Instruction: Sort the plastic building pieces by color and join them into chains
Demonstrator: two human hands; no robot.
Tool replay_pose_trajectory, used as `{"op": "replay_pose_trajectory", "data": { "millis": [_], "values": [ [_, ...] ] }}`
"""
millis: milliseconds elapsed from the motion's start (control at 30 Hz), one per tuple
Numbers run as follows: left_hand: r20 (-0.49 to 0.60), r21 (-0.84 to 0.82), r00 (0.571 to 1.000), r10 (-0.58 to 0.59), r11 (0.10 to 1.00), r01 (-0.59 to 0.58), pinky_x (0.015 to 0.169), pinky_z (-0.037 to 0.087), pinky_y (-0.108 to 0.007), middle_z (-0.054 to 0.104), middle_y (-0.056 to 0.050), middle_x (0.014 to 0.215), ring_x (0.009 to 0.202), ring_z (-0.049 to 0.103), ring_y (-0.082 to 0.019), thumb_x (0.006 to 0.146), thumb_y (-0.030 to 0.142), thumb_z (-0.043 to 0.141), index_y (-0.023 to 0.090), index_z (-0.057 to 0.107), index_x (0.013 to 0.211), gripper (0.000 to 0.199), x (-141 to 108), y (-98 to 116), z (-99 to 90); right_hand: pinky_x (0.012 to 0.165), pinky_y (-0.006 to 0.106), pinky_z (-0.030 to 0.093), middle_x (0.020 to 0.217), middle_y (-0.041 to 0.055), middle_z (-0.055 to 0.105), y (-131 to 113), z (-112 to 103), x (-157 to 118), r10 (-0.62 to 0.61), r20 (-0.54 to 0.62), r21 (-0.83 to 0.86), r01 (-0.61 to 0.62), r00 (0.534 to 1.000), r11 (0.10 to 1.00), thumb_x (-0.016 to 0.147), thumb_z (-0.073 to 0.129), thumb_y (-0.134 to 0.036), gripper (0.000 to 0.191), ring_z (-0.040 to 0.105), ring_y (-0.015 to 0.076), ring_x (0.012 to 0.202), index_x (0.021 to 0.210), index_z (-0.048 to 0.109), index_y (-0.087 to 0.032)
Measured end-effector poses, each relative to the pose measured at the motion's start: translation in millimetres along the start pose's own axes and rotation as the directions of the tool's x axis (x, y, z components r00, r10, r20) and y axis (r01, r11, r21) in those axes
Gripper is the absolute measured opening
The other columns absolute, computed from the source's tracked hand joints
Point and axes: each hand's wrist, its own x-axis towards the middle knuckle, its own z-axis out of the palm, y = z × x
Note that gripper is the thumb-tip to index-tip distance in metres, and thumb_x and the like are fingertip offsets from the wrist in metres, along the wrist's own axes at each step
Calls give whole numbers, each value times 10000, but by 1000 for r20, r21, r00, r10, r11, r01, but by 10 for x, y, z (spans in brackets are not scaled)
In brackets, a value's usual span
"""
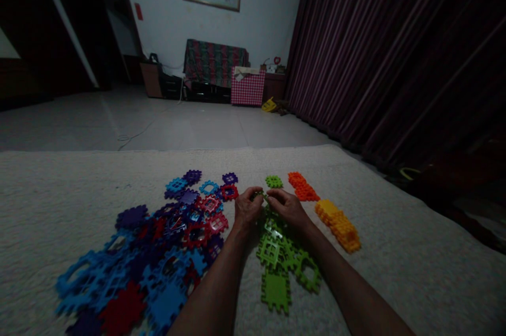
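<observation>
My left hand (pixel 249 208) and my right hand (pixel 288 208) meet over a group of green interlocking plastic tiles (pixel 275 289). Between their fingertips is a small green tile (pixel 261 195), mostly covered by the fingers. Both hands are closed in a pinch on it. More green tiles lie loosely overlapped below my wrists, some with window cut-outs. Just beyond the fingers, a single green tile (pixel 273 181) rests on the pale quilted cover.
Left of my arms spreads a mixed heap of blue tiles (pixel 168 302), red tiles (pixel 123 307) and purple tiles (pixel 132 216). To the right are orange tiles (pixel 302 187) and a row of stacked yellow tiles (pixel 338 224). The quilted cover (pixel 395 252) ends at tiled floor (pixel 213 125).
</observation>
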Motion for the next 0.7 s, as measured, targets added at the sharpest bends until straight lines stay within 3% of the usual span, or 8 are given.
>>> {"op": "replay_pose_trajectory", "data": {
  "millis": [100,200,300,367,433,533,700],
  "values": [
    [21,7,1000,3,1000,-3,616,479,-254,700,-29,705,638,623,-151,682,273,621,150,751,934,308,0,-6,2,794,335,544,932,52,729,30,43,29,-23,15,41,23,1000,999,766,611,-406,294,673,207,887,951,685,-190],
    [7,7,1000,9,1000,-9,615,486,-254,681,-16,681,605,613,-138,696,269,630,146,722,1051,387,-4,0,9,774,334,546,893,39,721,-1,-1,46,-9,-79,27,11,997,1000,782,571,-392,282,670,199,839,953,676,-195],
    [2,-43,1000,4,999,-4,602,496,-245,671,-5,687,578,612,-123,697,257,633,155,699,1086,408,-5,-7,23,794,340,528,892,53,702,-54,-141,53,-71,-230,-171,31,971,985,806,527,-330,246,651,200,828,946,671,-189],
    [5,-73,1000,-14,997,14,588,504,-240,661,0,679,563,610,-117,691,255,636,157,701,1065,392,-2,-26,35,842,352,501,924,78,683,-75,-237,44,-177,-294,-388,52,939,920,816,507,-259,226,631,211,864,946,675,-182],
    [2,-88,1000,-21,996,21,593,516,-242,653,1,673,567,608,-116,682,253,640,154,707,1044,381,2,-51,46,869,358,476,958,96,662,-79,-292,29,-252,-283,-562,53,925,826,837,478,-202,233,608,219,896,959,676,-183],
    [-4,-103,1000,-25,994,24,615,536,-255,653,-3,671,595,613,-123,674,252,645,151,716,1019,367,5,-75,52,867,352,468,982,101,638,-67,-281,17,-243,-206,-655,51,948,754,863,470,-178,236,591,221,912,986,671,-192],
    [-12,-81,1000,-8,997,7,637,535,-271,673,-16,687,624,627,-138,672,242,634,150,722,999,351,-8,-39,32,862,362,505,1063,89,640,-57,-260,-64,-154,-91,-546,80,984,834,767,626,-221,291,602,228,988,1056,661,-219]
  ]
}}
